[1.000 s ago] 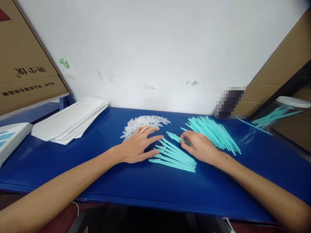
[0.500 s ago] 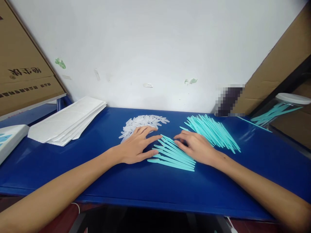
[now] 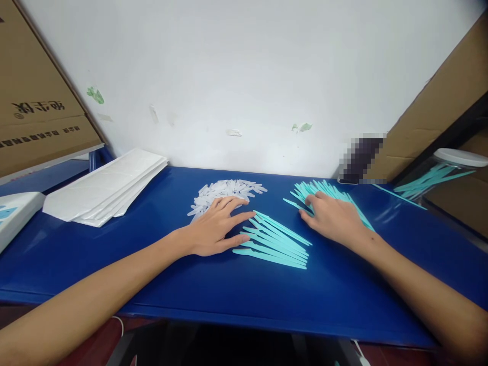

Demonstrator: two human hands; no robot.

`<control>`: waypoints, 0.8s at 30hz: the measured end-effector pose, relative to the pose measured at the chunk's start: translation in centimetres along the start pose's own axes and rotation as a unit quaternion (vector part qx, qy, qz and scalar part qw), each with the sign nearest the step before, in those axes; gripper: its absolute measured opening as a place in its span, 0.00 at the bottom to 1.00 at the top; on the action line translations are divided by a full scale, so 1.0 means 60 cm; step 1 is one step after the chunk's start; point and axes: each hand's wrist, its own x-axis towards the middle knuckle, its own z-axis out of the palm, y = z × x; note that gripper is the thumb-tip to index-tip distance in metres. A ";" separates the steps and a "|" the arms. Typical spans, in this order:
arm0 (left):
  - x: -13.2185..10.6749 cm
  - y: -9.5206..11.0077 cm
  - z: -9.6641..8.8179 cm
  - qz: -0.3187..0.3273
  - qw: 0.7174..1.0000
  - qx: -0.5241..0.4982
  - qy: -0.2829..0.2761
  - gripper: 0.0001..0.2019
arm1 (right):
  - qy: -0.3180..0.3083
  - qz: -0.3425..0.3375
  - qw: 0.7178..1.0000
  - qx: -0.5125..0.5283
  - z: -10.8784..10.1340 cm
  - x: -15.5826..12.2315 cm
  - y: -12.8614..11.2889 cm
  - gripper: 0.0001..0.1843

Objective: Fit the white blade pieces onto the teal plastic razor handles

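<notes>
The blue counter (image 3: 213, 290) carries fanned sticks (image 3: 273, 258); left of them, pale pieces (image 3: 224, 189) and white bags (image 3: 109, 185); right, a turquoise pile (image 3: 332, 190).

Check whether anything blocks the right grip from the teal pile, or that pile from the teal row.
Nothing visible separates the right grip from the teal pile. Toward the teal row no object intervenes, though the left grip overlaps its left end.

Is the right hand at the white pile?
No, the right hand is at the turquoise pile, while the left hand is nearer the white pile.
</notes>
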 end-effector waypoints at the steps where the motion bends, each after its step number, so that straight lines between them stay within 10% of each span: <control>1: 0.000 0.000 0.000 0.002 1.000 0.000 0.000 0.27 | -0.003 0.004 1.000 -0.003 -0.001 0.000 0.000 0.23; 14: 0.002 0.001 -0.001 0.035 0.999 -0.001 0.020 0.23 | -0.021 -0.011 0.999 0.037 0.003 0.007 0.018 0.20; 20: 0.007 0.000 -0.009 0.037 0.989 0.039 0.135 0.20 | 0.011 -0.092 0.982 0.162 0.004 -0.004 -0.025 0.17; 24: 0.006 -0.011 -0.019 -0.013 0.984 0.150 0.098 0.21 | 0.023 -0.147 0.963 0.223 0.004 -0.018 -0.057 0.16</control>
